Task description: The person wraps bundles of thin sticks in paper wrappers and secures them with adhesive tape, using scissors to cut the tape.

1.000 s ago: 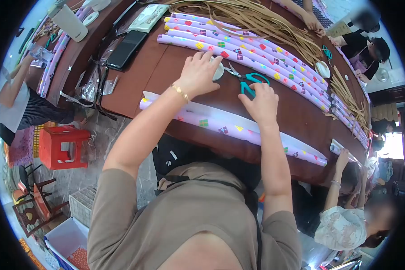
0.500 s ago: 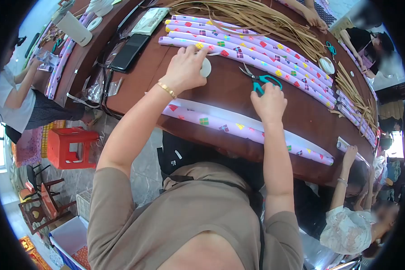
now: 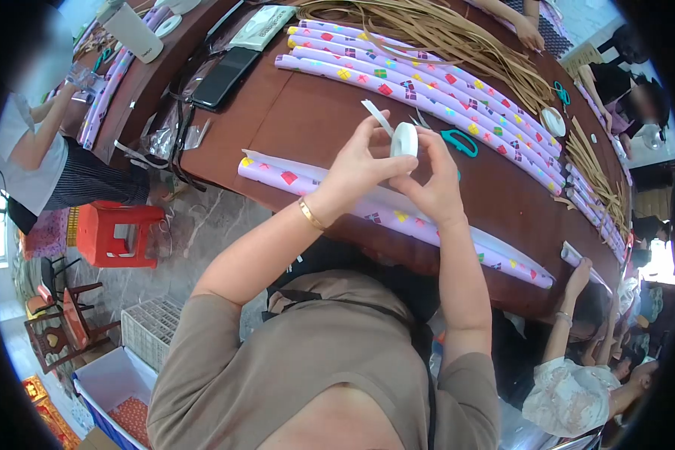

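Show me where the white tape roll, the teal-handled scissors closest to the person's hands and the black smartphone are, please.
White tape roll [image 3: 404, 140]: head view, on its side.
Teal-handled scissors [image 3: 449, 136]: head view, on the handle.
Black smartphone [image 3: 226, 79]: head view, middle of its upward face.

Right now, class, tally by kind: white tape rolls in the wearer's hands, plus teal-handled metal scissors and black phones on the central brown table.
White round tape roll, between left hand and right hand: 1
Teal-handled metal scissors, plus a farther pair: 2
Black rectangular phone: 1
Total: 4
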A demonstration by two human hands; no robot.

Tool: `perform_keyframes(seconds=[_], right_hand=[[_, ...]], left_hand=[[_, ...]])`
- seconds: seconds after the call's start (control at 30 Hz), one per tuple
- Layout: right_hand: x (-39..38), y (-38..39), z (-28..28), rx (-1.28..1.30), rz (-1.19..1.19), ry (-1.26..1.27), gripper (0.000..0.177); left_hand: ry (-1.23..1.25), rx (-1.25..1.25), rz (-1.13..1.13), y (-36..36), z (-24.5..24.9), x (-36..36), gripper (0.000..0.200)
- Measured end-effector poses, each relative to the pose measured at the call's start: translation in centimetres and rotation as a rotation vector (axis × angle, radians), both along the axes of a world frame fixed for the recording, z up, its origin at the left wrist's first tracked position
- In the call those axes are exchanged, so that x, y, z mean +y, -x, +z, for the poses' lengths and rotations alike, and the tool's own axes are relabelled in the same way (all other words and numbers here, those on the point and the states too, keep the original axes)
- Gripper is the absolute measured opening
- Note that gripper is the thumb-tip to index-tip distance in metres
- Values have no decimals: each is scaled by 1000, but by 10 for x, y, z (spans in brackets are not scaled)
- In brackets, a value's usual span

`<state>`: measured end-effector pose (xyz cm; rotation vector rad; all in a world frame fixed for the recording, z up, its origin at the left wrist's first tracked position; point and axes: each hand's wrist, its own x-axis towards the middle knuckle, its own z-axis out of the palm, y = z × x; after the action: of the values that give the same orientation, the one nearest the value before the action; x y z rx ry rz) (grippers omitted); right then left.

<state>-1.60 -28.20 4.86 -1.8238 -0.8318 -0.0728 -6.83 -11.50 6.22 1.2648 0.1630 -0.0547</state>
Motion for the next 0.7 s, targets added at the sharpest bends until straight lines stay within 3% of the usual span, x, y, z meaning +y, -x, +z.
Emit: perform_keyframes(seconds=[0.07,0.13,0.27,0.33,0.4,0.53,0.6,0.67,0.7], right_hand=[[-3,-4,-1,57,-2,56,52],[-8,-7,-8,57,6,14,50],[-17,-8,-10,191,-20,-137,45],[-22,-8,-13,166,-51,-132,41],[-24,-8,-13,321,-105,-153,37],[-19,-2,-6,244,-156,-190,24],[-23,-4,-12,237,-174,-232,29],[-28,-6,-16,230,-192,-273,35],[-30,-8,-16,312,-180,-428,35]], left_hand=[[-5,-34,-4,-2,-6,-3,79],[173,50,82,-5,-5,-3,58],[159,116,130,-8,-5,13,36],[68,14,238,-10,0,17,26],[52,42,258,-10,8,22,26],[94,125,259,-13,14,29,26],[135,154,261,-14,12,32,26],[88,26,297,-16,5,38,25],[-98,-85,357,-20,4,44,24]])
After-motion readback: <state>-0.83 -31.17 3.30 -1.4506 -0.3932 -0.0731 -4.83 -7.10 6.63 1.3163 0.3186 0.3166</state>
